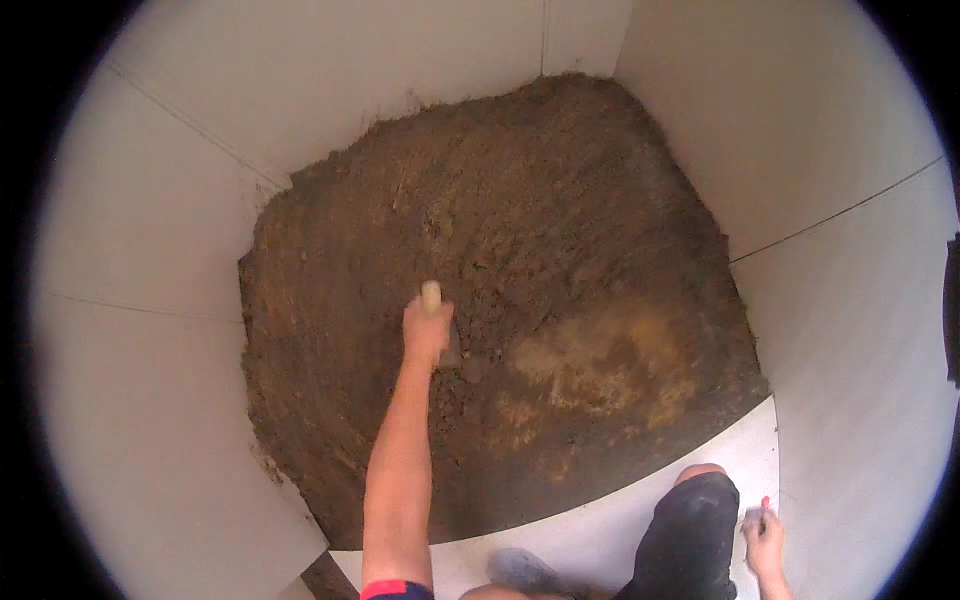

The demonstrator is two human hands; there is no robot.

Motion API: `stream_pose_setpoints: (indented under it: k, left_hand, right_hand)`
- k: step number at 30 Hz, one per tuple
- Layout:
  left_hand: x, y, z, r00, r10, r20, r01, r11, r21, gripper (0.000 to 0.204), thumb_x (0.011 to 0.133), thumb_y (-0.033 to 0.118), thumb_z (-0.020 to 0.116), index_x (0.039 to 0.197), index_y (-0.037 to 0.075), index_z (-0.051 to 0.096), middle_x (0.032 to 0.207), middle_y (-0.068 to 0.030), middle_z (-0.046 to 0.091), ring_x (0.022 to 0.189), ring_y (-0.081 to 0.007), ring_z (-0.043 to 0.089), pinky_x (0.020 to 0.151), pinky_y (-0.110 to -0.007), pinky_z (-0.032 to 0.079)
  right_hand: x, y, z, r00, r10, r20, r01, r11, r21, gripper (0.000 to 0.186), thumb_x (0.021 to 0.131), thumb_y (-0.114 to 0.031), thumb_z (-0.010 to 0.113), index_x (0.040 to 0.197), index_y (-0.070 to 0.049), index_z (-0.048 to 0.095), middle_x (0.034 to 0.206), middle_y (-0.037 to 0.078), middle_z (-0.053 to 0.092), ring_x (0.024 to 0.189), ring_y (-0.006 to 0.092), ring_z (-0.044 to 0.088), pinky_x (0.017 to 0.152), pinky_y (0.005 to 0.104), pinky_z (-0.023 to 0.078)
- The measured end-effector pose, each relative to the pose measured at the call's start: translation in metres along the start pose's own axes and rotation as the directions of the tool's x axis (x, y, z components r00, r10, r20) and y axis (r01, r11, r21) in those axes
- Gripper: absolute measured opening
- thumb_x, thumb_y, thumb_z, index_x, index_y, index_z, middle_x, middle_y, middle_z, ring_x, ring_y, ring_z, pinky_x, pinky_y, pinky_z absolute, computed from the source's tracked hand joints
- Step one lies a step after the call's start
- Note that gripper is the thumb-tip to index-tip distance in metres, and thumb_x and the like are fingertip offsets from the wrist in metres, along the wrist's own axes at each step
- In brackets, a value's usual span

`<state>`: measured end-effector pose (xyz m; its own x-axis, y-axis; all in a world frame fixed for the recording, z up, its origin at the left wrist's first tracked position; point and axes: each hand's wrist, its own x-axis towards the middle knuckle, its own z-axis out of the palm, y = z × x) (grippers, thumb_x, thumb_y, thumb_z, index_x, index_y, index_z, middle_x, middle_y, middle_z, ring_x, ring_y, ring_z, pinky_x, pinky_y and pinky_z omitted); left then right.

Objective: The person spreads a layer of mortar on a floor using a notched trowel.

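My left hand (425,325) is closed round the pale handle (431,296) of a hand tool over the middle of the dark, crumbly soil (500,220); its greyish blade (448,350) shows faintly beside the hand, partly hidden. A lighter sandy patch (600,360) lies to the right. My right hand (764,548) is at the lower right by a white board and closed on a small red-tipped object (765,503), too small to name.
Pale panels (820,130) with dark seams surround the soil on the left, back and right. A curved white board (610,485) edges the soil at the front, with my dark-clothed knee (690,530) over it. A dark object (950,310) shows at the far right rim.
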<state>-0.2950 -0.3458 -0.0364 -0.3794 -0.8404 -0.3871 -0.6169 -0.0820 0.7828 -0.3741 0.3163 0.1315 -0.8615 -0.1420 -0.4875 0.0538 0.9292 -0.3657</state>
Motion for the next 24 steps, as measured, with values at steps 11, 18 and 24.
stream_pose_setpoints:
  k: [11, 18, 24]
  left_hand:
    - [-0.026, 0.107, 0.017, 0.984, -0.072, 0.160, 0.076, 0.997, -0.019, 0.018, 0.082, 0.009, 0.064, 0.090, 0.000, 0.051, 0.065, -0.0053, 0.052, 0.047, -0.0151, 0.050, 0.040, -0.032, 0.039]
    - [-0.003, 0.181, 0.028, 0.982, 0.051, 0.184, -0.069, 0.993, 0.094, 0.025, 0.081, 0.009, 0.060, 0.100, -0.006, 0.055, 0.075, -0.0152, 0.061, 0.057, -0.0249, 0.060, 0.050, -0.038, 0.046]
    - [0.023, 0.277, 0.071, 0.870, 0.410, 0.276, -0.482, 0.583, 0.654, 0.031, 0.085, 0.016, 0.057, 0.114, 0.005, 0.062, 0.117, -0.0199, 0.062, 0.109, -0.0372, 0.059, 0.089, -0.049, 0.050]
  right_hand:
    - [-0.063, 0.119, -0.009, 0.988, 0.065, 0.142, -0.082, 0.989, 0.122, 0.020, 0.096, -0.011, 0.052, 0.109, 0.001, 0.062, 0.092, 0.006, 0.063, 0.079, 0.0140, 0.060, 0.072, 0.0276, 0.051]
    - [0.033, 0.002, -0.010, 0.989, -0.113, 0.091, 0.096, 0.980, 0.177, 0.020, 0.082, -0.009, 0.065, 0.097, 0.004, 0.064, 0.095, 0.019, 0.066, 0.085, 0.0291, 0.066, 0.079, 0.0365, 0.052]
    - [0.060, -0.106, -0.010, 0.838, -0.517, 0.175, 0.519, 0.854, 0.038, 0.025, 0.082, -0.016, 0.066, 0.100, 0.001, 0.066, 0.098, 0.019, 0.064, 0.088, 0.0323, 0.066, 0.080, 0.0362, 0.052]
